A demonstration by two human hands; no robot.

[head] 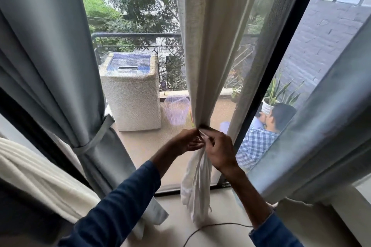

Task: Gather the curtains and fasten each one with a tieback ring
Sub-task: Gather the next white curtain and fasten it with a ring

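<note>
- Cream curtain (206,56): centre of the window, bunched into a narrow neck, tail hanging to the floor.
- Tieback (203,126): dark band at that neck, mostly hidden.
- Left hand (185,142), right hand (218,150): fingers of both curled, pinching the tieback.
- Grey curtain (50,56): left side, bound by a fabric band (94,138).

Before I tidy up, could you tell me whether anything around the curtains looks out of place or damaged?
The cream curtain that the left hand and right hand pinch has a frayed thread at its hem, which rests on the floor; a thin cable trails past it.
</note>
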